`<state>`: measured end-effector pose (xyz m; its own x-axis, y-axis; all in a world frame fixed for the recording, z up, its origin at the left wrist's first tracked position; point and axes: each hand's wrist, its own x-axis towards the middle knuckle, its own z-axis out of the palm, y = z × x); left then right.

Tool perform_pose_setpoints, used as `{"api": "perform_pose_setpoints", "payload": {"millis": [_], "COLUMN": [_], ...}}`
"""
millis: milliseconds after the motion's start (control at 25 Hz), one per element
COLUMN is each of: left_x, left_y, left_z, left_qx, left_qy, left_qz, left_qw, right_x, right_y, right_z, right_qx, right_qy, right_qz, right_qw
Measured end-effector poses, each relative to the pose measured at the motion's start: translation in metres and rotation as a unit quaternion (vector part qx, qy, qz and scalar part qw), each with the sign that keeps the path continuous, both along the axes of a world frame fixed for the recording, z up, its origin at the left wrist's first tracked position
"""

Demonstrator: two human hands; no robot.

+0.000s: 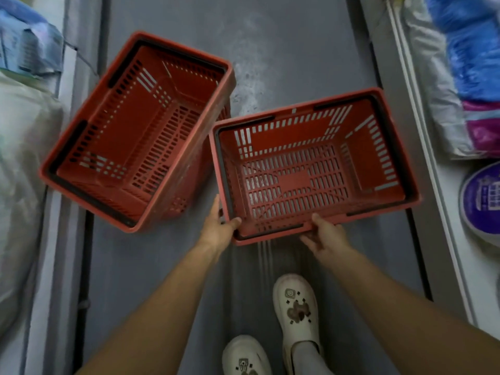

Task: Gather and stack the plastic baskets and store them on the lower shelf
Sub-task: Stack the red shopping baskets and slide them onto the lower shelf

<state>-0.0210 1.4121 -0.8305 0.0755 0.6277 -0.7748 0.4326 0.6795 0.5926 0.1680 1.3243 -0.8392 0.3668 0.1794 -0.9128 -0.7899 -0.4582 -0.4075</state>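
Note:
Two red plastic baskets with slotted walls are in a narrow aisle. The right basket (pixel 311 169) is empty and held above the grey floor. My left hand (pixel 217 230) grips its near left corner, thumb over the rim. My right hand (pixel 326 235) grips the near rim, thumb inside. The left basket (pixel 135 136) sits tilted at an angle on the floor, looks like a nested stack, and nearly touches the held basket's far left corner. Black handles lie folded along both rims.
White shelving (pixel 438 185) lines the right side, holding blue and pink packs (pixel 476 63) and a purple round tub (pixel 481 201). Shelving on the left carries pale plastic-wrapped goods (pixel 21 158). My feet in white clogs (pixel 295 307) stand on the grey floor (pixel 297 50).

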Motion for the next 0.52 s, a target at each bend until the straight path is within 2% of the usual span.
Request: {"api": "perform_pose_setpoints", "payload": {"millis": [160, 320, 520], "left_x": [0.010, 0.023, 0.019], "left_y": [0.013, 0.010, -0.016], "left_z": [0.009, 0.043, 0.106], "left_qx": [-0.007, -0.090, -0.136], "left_qy": [-0.015, -0.071, -0.132], "left_qz": [0.026, 0.057, 0.063], "left_qw": [1.000, 0.992, 0.980], "right_x": [0.011, 0.029, 0.029], "right_y": [0.008, 0.010, -0.018], "right_z": [0.002, 0.046, 0.118], "right_qx": [-0.016, -0.069, -0.114], "right_qy": [-0.089, -0.178, -0.191], "right_qz": [-0.028, -0.023, -0.038], "right_qw": [0.996, 0.981, 0.974]}}
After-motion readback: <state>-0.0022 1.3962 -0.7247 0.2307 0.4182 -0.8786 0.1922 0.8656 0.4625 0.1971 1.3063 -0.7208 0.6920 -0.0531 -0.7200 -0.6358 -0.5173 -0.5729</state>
